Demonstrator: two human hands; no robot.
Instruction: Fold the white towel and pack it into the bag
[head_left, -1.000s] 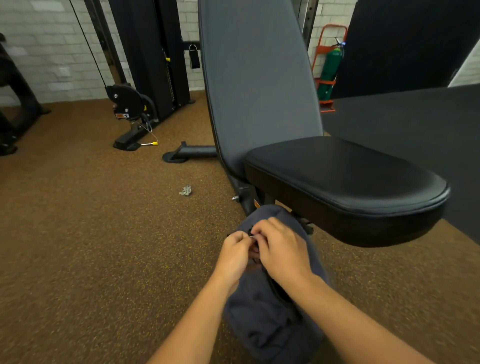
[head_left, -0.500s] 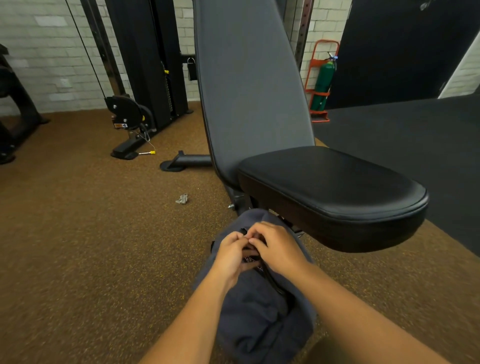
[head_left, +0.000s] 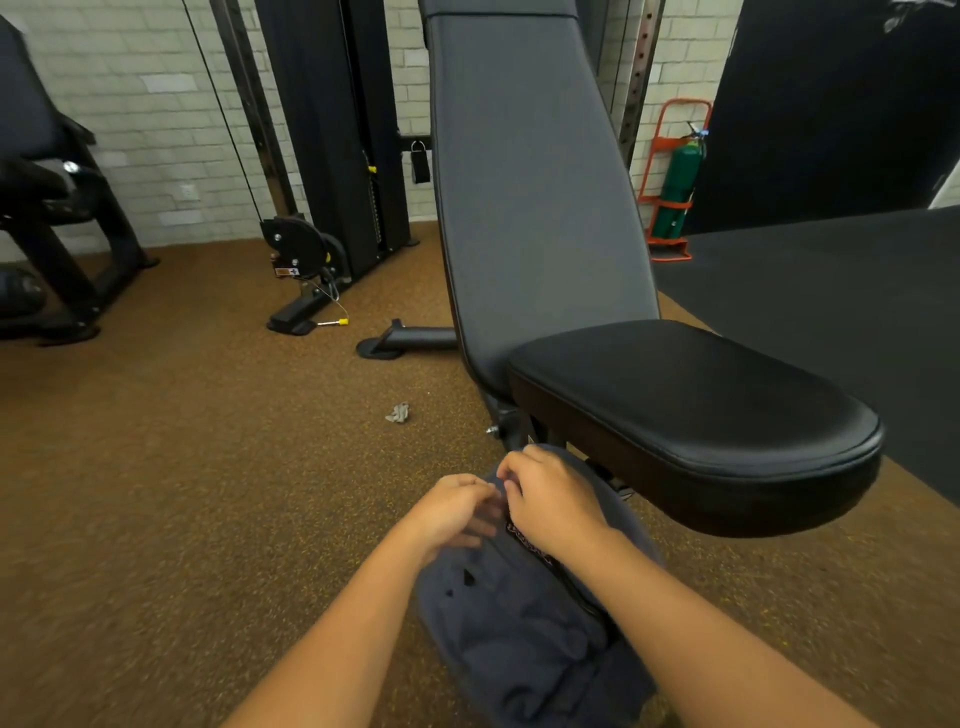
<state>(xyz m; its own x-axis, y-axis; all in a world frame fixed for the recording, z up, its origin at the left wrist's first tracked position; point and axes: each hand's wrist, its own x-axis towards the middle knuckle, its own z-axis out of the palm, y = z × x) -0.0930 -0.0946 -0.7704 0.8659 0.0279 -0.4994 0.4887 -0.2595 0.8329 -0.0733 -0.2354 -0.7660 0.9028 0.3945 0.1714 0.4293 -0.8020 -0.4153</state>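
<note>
From the head camera I see the dark grey fabric bag (head_left: 524, 629) lying on the brown speckled rubber floor (head_left: 182, 493), just beside the front of the black padded gym bench (head_left: 675, 410) with its raised grey backrest. Both hands are at the top end of the bag, close together. The left hand (head_left: 449, 512) is curled with its fingers pinching the bag's edge. The right hand (head_left: 545, 499) is also curled, its fingertips pinching something small at the bag's top; I cannot tell what exactly. I cannot see the white towel. On the floor, well apart from the bag, lies a small crumpled grey scrap (head_left: 398, 413). A green cylinder in an orange stand (head_left: 675, 187) is by the white brick wall.
</note>
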